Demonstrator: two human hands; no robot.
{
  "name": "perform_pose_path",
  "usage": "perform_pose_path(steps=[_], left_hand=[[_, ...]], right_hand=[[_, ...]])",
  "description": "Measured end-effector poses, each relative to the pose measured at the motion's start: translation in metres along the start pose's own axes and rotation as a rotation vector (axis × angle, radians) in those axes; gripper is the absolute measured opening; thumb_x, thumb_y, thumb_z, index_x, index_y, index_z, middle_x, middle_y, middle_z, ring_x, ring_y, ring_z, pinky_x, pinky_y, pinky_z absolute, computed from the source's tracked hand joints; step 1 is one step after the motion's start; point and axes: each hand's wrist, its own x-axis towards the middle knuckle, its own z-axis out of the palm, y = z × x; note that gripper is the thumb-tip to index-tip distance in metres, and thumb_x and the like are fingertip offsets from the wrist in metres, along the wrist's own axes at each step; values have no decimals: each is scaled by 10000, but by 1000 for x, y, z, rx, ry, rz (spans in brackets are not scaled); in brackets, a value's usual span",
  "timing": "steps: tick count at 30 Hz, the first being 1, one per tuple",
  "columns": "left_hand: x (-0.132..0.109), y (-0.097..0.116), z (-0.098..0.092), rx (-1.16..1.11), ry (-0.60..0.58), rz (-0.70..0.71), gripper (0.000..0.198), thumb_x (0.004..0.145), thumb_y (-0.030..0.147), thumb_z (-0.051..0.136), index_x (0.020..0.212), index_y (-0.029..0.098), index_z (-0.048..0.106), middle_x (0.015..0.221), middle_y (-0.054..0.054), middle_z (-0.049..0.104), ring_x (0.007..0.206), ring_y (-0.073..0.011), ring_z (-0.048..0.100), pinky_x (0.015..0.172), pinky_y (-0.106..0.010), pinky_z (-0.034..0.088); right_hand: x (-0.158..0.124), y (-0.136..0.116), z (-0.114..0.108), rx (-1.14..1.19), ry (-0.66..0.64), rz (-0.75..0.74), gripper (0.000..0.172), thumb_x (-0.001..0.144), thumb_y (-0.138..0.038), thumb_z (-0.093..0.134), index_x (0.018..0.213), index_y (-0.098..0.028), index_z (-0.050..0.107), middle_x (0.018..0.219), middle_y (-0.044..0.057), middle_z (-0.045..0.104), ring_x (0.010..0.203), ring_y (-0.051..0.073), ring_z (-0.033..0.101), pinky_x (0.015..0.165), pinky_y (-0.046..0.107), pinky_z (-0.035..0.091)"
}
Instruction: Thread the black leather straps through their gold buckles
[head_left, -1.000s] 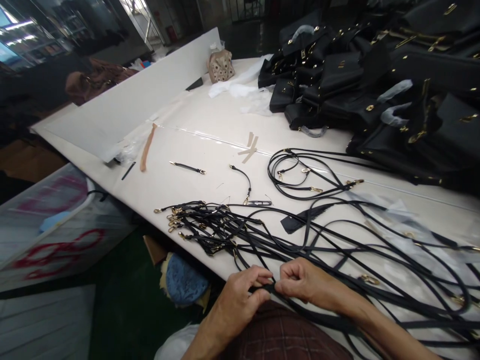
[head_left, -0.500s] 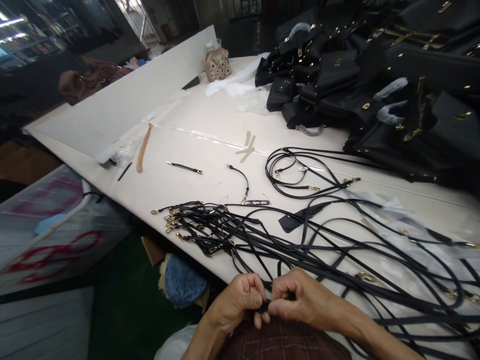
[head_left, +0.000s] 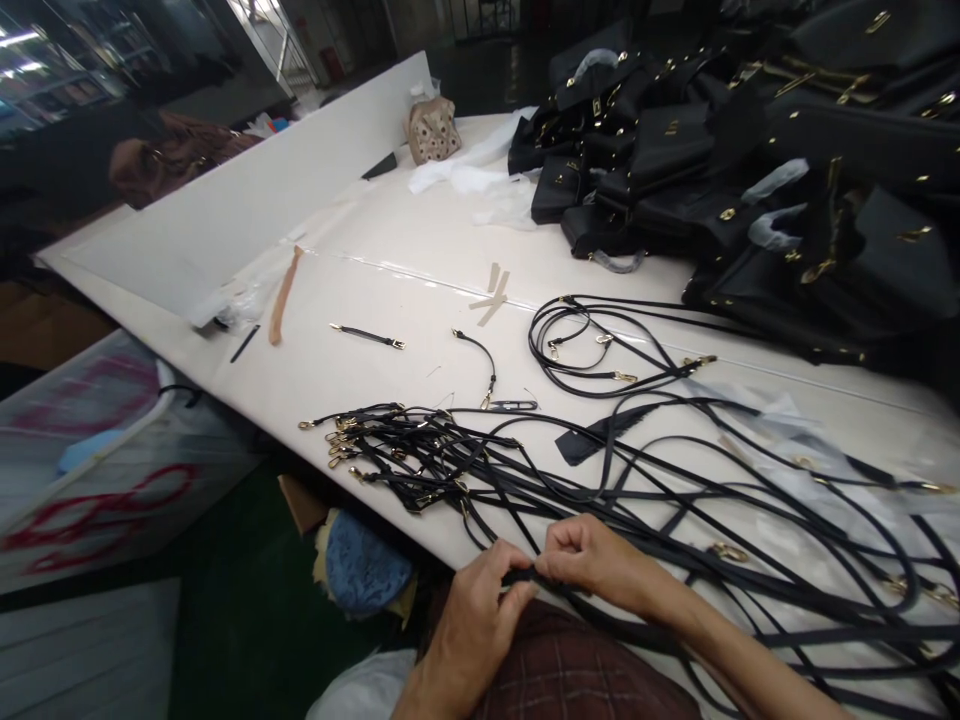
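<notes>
Close to the table's front edge, my left hand (head_left: pixel 484 610) pinches a black strap (head_left: pixel 517 576) between thumb and fingers. My right hand (head_left: pixel 592 560) is closed on the same strap just to the right, its fingertips almost touching the left ones. The held part is small and dark, so its detail cannot be made out. Right beyond my hands lies a tangled heap of black straps (head_left: pixel 420 450) with gold clasps. Long black straps (head_left: pixel 720 490) run from it toward the right.
A pile of black handbags (head_left: pixel 660 170) fills the far right. A coiled strap (head_left: pixel 536 350), a short buckled strap (head_left: pixel 367 336), thread snips (head_left: pixel 514 405) and tape strips (head_left: pixel 491 295) lie on the white table (head_left: pixel 390 290). A white board (head_left: pixel 300 160) stands along the left.
My right hand has moved up slightly, and my left hand has turned so its back shows more. Both stay on the strap, more of which now shows between them.
</notes>
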Motion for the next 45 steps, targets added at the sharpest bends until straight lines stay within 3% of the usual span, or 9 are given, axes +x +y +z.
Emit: perform_pose_path(steps=[5,13,19,27,31,34,37,41,45], left_hand=[[1,-6,6,193,-62,223,195,844,83,538,995,204,556,879,-42,703,809,-199,672,752,-287,520],[5,-5,-7,92,-112,104,373,892,115,478,1240,241,425,942,-14,705,877,-173,677,809,-276,519],[11,-3,-7,135,-212,156,470,863,87,479,1310,220,417,1052,-60,701,946,-197,672,859,-303,526],[30,-23,-17,336,-102,298,422,886,100,479,1294,201,444,1072,-77,708,930,-201,683,835,-306,542],[50,-48,-57,705,76,362,251,920,127,439,1112,184,591,988,-87,727,860,-237,686,770,-357,540],[61,-67,-97,909,297,222,242,945,199,420,1068,168,626,971,-110,726,825,-261,679,756,-386,527],[70,-81,-125,1000,450,112,276,945,214,402,1087,148,629,1065,-146,707,959,-301,656,857,-449,494],[81,-86,-119,957,584,105,321,931,183,429,1218,133,563,1308,-189,580,1233,-333,516,981,-512,433],[83,-76,-78,844,484,209,274,911,116,463,1147,154,597,1243,-153,625,1234,-304,529,1001,-499,447]], right_hand=[[-4,-11,-1,131,-113,37,293,749,-443,612,642,-186,523,431,-95,391,382,68,255,370,203,174],[-4,-28,-4,67,-64,-15,197,706,-277,648,605,-168,519,493,-89,388,462,65,269,420,208,186],[1,-23,-3,-22,-50,-51,223,714,-205,606,555,-175,452,509,-85,329,498,70,246,446,227,156],[14,-15,7,18,-25,-10,248,801,-373,582,676,-187,477,538,-72,439,487,77,351,449,190,244],[8,-8,-20,-28,-37,67,254,820,-421,603,772,-181,535,619,-34,572,467,84,466,426,172,313],[-9,4,-56,-93,-87,212,315,843,-501,567,814,-189,541,672,5,638,431,120,538,391,199,361],[-29,15,-91,-339,45,320,288,809,-481,613,817,-192,617,740,56,689,550,195,631,466,255,432],[-31,8,-120,-700,290,197,240,788,-429,648,908,-235,722,919,77,737,837,274,670,689,315,472],[10,-13,-140,-1018,515,-2,301,926,-423,456,1042,-271,689,1031,42,725,901,238,670,727,300,476]])
